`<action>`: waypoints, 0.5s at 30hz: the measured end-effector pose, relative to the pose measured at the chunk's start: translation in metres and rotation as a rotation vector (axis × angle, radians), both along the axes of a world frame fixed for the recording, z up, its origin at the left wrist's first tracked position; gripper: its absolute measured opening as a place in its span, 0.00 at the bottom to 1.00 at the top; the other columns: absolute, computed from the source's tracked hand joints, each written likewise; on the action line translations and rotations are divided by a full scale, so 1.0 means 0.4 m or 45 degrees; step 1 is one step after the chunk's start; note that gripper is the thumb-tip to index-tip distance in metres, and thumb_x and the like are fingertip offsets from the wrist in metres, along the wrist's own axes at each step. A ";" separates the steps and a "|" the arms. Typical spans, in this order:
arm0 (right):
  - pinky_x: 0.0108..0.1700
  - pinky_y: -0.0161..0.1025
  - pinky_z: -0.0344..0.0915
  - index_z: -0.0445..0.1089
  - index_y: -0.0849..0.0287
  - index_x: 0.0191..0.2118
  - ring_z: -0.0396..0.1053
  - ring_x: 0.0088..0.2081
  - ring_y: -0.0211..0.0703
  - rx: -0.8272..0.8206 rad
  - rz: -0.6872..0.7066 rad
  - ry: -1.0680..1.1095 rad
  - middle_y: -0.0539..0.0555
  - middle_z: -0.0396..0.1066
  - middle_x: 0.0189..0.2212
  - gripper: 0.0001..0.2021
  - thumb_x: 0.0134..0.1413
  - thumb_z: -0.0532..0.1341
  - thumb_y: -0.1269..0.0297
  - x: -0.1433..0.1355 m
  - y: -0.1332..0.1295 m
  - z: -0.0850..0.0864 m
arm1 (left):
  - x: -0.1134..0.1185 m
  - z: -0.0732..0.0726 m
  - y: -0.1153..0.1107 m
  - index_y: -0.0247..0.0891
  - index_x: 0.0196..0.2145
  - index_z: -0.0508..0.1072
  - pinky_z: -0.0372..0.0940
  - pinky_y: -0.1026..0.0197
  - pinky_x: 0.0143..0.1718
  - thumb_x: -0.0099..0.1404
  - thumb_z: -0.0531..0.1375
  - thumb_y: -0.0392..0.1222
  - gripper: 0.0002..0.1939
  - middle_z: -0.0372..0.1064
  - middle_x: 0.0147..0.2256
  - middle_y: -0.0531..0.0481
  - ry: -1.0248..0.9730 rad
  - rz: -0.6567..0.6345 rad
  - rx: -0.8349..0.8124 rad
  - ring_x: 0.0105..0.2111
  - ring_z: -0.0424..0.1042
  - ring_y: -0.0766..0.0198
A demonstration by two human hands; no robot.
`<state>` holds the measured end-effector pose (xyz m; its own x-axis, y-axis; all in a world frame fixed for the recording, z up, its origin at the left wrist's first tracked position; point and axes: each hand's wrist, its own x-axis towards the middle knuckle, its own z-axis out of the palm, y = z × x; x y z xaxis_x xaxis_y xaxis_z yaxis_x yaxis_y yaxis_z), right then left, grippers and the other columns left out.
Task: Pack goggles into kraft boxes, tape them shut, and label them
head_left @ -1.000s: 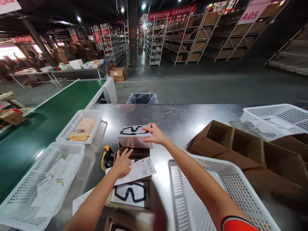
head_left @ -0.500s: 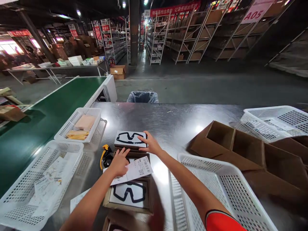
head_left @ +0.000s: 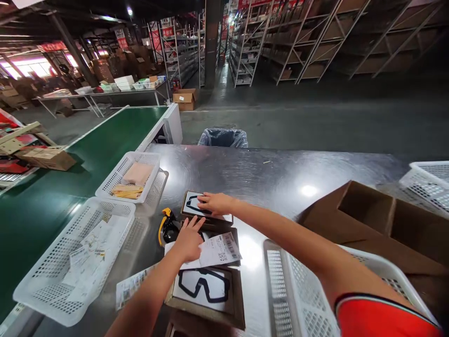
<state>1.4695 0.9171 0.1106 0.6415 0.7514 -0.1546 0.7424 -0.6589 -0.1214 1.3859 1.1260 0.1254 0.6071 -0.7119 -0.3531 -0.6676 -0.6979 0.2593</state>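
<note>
while the left hand (head_left: pixel 188 239) lies spread on a slip (head_left: pixel 220 248), the right hand (head_left: pixel 213 203) flattens a box (head_left: pixel 192 206).

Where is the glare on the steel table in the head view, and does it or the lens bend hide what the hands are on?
Head view: a bright hotspot sits on the steel table, right of both hands; the right hand and the goggle box under it read sharp; the left hand on the label sheet too; shelving bows at the edges.
</note>
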 end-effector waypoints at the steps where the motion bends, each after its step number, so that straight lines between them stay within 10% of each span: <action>1: 0.50 0.46 0.68 0.64 0.54 0.59 0.54 0.63 0.60 0.007 0.044 -0.010 0.60 0.57 0.63 0.33 0.44 0.69 0.70 0.002 -0.005 -0.009 | 0.001 -0.003 0.001 0.37 0.29 0.79 0.36 0.40 0.66 0.51 0.62 0.37 0.07 0.41 0.68 0.46 -0.002 0.001 -0.004 0.67 0.39 0.46; 6: 0.51 0.46 0.68 0.62 0.57 0.60 0.55 0.63 0.59 0.027 0.140 0.077 0.60 0.57 0.63 0.37 0.40 0.69 0.75 0.021 -0.001 -0.064 | 0.006 -0.009 0.007 0.38 0.29 0.79 0.36 0.39 0.66 0.52 0.62 0.38 0.06 0.42 0.68 0.47 0.043 -0.023 -0.053 0.67 0.38 0.46; 15: 0.45 0.35 0.70 0.77 0.49 0.44 0.68 0.55 0.50 0.171 -0.292 0.234 0.48 0.71 0.54 0.17 0.50 0.62 0.75 0.015 0.055 -0.140 | 0.018 -0.013 -0.013 0.36 0.24 0.76 0.33 0.37 0.66 0.52 0.62 0.35 0.02 0.42 0.68 0.47 0.131 0.045 -0.167 0.67 0.36 0.43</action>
